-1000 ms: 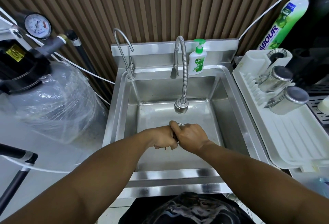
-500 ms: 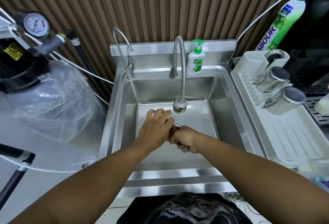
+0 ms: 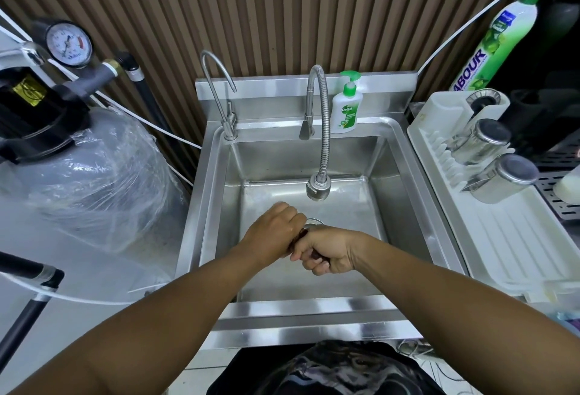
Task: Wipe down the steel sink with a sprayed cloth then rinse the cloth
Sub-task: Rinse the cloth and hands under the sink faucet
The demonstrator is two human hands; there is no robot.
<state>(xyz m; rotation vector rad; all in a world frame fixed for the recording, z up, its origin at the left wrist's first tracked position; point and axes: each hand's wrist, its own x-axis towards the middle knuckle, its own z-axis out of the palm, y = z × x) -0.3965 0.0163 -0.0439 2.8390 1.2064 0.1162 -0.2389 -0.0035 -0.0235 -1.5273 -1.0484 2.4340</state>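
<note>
Roughly crosswise, cloth [image 3: 301, 234] in right hand [image 3: 329, 247]

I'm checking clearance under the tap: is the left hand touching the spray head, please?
Apart. The head view shows a strip of bare sink floor between the left hand and the spray head.

Bright, even light from above, pale glare bands along the front rim of the steel sink [image 3: 307, 306], shiny highlights on the plastic-wrapped tank [image 3: 103, 181], faint soft shadows in the basin, centre sharp, strong wide-angle bowing at the edges, top-right corner dark
</note>
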